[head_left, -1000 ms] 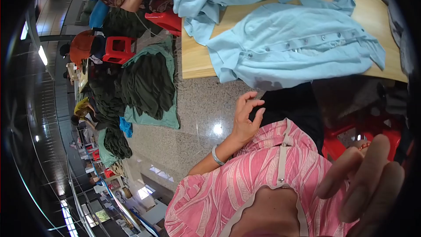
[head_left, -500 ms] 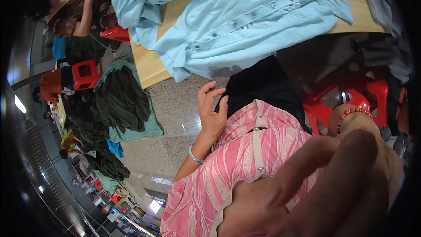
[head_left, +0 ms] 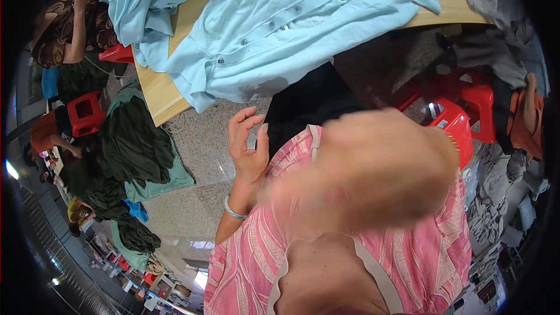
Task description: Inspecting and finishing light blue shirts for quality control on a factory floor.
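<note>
My left hand (head_left: 249, 146), with a pale bangle (head_left: 234, 210) on its wrist, is raised beside my pink patterned top (head_left: 251, 262). Its fingers are loosely curved and apart, with nothing between them. My right hand (head_left: 373, 169) is in front of my chest, close to the camera and smeared by motion, so its fingers cannot be made out. Beyond both hands a light blue buttoned shirt (head_left: 262, 44) lies spread on the wooden table (head_left: 158, 96), hanging over the near edge. A damp-looking darker patch (head_left: 262, 88) shows near its lower hem. Neither hand touches the shirt.
More light blue cloth (head_left: 149, 11) is heaped at the table's left. Dark green garments (head_left: 137, 143) lie on green cloth on the floor. Red stools (head_left: 87, 114) stand left and right. Grey garments (head_left: 496, 0) hang at the right. Several other people sit nearby, one in brown patterned clothes (head_left: 55, 29).
My right hand has swung from the lower right, near the camera, across to my chest. My left hand keeps its loose pose. The surroundings have shifted left in view.
</note>
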A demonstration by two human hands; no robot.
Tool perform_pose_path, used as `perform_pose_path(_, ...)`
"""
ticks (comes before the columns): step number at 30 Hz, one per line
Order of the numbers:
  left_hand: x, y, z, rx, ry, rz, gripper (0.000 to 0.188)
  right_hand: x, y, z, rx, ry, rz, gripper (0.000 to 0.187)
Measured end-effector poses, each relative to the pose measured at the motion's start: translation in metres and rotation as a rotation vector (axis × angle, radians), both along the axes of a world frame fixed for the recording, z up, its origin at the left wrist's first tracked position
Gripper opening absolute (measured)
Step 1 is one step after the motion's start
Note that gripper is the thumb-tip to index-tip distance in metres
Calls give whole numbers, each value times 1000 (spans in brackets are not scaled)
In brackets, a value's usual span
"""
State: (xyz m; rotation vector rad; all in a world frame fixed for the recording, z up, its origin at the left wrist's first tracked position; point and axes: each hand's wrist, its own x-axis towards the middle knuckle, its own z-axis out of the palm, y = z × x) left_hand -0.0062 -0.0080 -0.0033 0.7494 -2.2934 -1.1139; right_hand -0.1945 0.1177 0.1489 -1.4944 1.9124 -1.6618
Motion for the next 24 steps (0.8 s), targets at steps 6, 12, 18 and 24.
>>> perform_pose_path(6,-35,-30,20,-131,164,0,13,-51,-51,-84,308,112,85,11)
perform_pose_path(12,-64,-57,26,-158,214,27,17,-42,-96,-124,347,158,-40,15)
perform_pose_path(18,-67,-74,14,-47,90,35,24,-33,-117,-136,466,299,10,19)
perform_pose_path(24,-69,-78,9,0,83,25,28,-42,-122,-138,511,300,107,18)
